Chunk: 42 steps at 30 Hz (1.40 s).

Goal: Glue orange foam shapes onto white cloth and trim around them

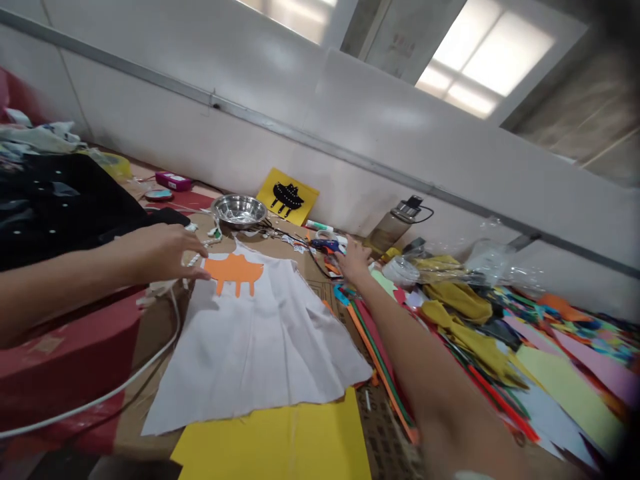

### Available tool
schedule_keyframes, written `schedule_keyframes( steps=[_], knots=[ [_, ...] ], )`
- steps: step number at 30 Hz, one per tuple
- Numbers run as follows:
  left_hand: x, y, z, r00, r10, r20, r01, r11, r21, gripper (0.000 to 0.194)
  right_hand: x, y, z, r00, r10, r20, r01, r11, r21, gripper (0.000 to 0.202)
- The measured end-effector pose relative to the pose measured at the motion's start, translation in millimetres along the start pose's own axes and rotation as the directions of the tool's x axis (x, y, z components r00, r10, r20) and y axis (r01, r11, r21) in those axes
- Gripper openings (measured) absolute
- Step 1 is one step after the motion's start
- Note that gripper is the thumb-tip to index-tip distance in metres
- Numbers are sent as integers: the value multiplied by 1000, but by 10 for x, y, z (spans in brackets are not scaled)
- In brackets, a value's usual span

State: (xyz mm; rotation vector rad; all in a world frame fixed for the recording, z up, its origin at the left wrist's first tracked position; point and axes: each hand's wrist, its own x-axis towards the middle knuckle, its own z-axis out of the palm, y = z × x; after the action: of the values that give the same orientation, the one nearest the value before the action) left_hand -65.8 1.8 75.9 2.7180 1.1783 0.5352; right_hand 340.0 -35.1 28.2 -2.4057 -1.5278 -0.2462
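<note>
One orange cutout: already cut to shape, lying on the upper left of the white cloth; whether it is fixed, you cannot tell.
White cloth: spread out, creased, its lower edge over a yellow sheet.
Your left hand: fingers loosely parted at the cutout's left end, no grip showing.
Your right hand: by the blue tool; you cannot tell how closed its fingers are or whether they hold anything.
Black cutout: white-dotted; your orange one shows no dots, so any dotting seems undone.
</note>
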Motion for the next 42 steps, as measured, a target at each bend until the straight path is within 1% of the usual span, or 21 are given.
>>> schedule_keyframes(
  steps=[2,4,6,8,10,12,14,15,18,20,23,25,27,28,30,32,34,35,37,40,42],
  knots=[
    [125,38,-159,982,-102,159,105,994,-7,24,-209,-18,-101,996,-88,15,87,996,35,51],
    [207,74,-304,980,-195,26,197,978,-67,15,-531,-23,-203,974,-217,61,212,974,78,38],
    [231,100,-388,957,-263,-120,239,953,-187,17,-932,-22,-255,926,-373,56,363,922,134,38],
    [208,106,-398,933,-326,-155,237,877,-418,24,-1327,-28,-238,907,-418,40,408,900,154,38],
    [167,83,-361,908,-404,-111,212,672,-709,29,-1615,-47,-176,908,-408,91,389,905,174,39],
    [136,35,-331,866,-495,-72,142,381,-914,27,-1740,-75,-121,908,-396,135,362,905,225,36],
    [125,-20,-351,819,-565,-99,23,205,-978,25,-1714,-102,-119,899,-404,171,344,891,296,31],
    [128,-45,-383,800,-584,-140,-36,186,-982,27,-1662,-109,-141,893,-411,182,339,881,329,29],
    [154,-103,-536,754,-585,-298,-178,255,-950,35,-1451,-78,-262,906,-400,138,331,873,358,27],
    [172,-139,-647,747,-561,-357,-224,294,-929,40,-1316,9,-330,922,-383,65,345,883,318,28],
    [167,-227,-788,745,-580,-331,-184,297,-937,44,-1159,247,-329,926,-375,44,356,905,233,31],
    [136,-316,-869,700,-638,-319,-181,274,-945,48,-1079,443,-268,928,-365,72,346,918,191,31],
    [87,-405,-929,652,-677,-341,-234,247,-940,53,-1017,604,-207,940,-329,91,315,938,141,29],
    [63,-435,-942,643,-682,-348,-263,230,-937,55,-995,650,-193,943,-317,105,305,945,118,28],
    [27,-434,-919,677,-657,-331,-289,177,-941,58,-979,632,-228,955,-285,80,281,958,57,26],
    [26,-329,-831,758,-589,-282,-262,121,-957,63,-1015,447,-354,964,-260,-62,261,965,17,31],
    [63,-117,-704,839,-492,-232,-216,91,-972,63,-1112,109,-539,921,-312,-235,343,933,107,39],
    [91,23,-638,856,-459,-240,-231,76,-970,65,-1178,-102,-633,896,-350,-274,410,889,204,41],
    [149,347,-526,862,-416,-289,-290,63,-955,67,-1318,-563,-783,884,-388,-261,467,753,463,40],
    [187,857,-425,848,-418,-327,-260,209,-943,65,-1453,-1182,-865,881,-463,-95,336,473,814,51],
    [171,1138,-379,879,-374,-297,-223,229,-947,68,-1478,-1437,-857,846,-528,-72,268,305,914,43]
  ],
)
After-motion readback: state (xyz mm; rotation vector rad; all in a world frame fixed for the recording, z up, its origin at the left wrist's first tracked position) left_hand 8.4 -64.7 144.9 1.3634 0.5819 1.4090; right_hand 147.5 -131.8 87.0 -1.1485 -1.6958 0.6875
